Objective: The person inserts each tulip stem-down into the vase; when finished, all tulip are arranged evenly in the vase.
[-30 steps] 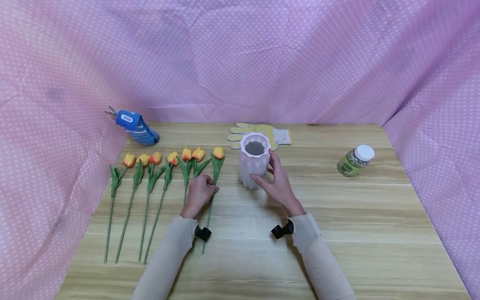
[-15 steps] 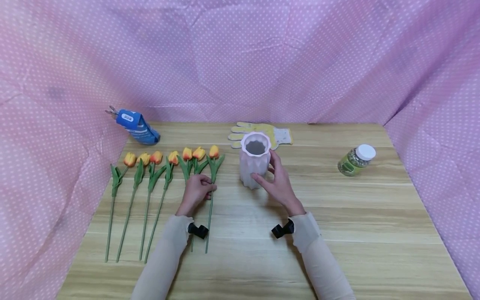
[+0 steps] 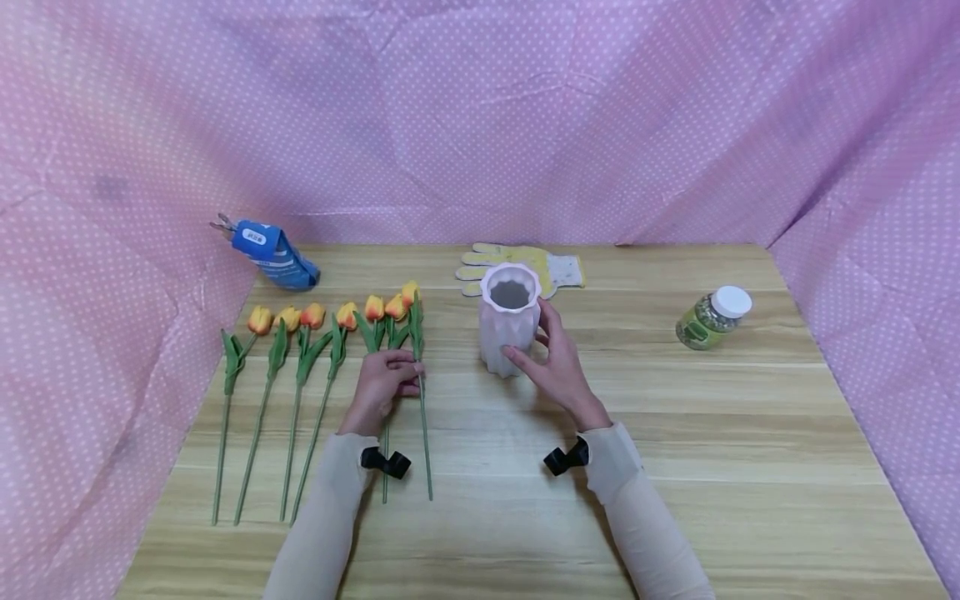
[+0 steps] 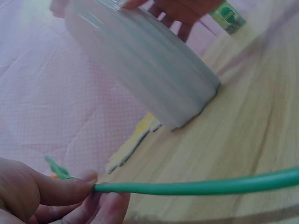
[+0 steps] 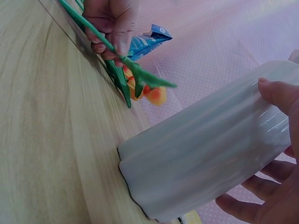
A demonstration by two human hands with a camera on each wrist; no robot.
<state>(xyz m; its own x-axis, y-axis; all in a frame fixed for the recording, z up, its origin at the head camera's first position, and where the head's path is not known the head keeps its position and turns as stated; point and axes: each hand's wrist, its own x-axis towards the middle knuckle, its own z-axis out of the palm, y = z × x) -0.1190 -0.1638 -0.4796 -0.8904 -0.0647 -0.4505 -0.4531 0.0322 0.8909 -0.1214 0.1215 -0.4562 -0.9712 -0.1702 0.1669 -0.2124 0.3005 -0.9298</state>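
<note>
Now the left hand (image 3: 384, 379) pinches one tulip (image 3: 417, 329) by its green stem, just right of six other tulips (image 3: 312, 316). And there's the right hand (image 3: 561, 369) gripping the pale vase (image 3: 497, 333), thumb on its near side, that vase standing upright on the wooden table (image 3: 675, 458) in front of the yellow glove (image 3: 517, 253).

I can read no word or number for certain. Left of the vase (image 3: 501, 343) I hold, and farther from me, the blue package (image 3: 274, 253) bears a white rounded label (image 3: 254, 237) with a few dark characters, too small for me to read; below it, on the same package, run lines of pale print (image 3: 280, 266), blurred to my eye. Right of the vase, well apart from it, the jar (image 3: 711, 320) wears a green label (image 3: 697, 335) with a darker green shape; any lettering there is too small to tell.
</note>
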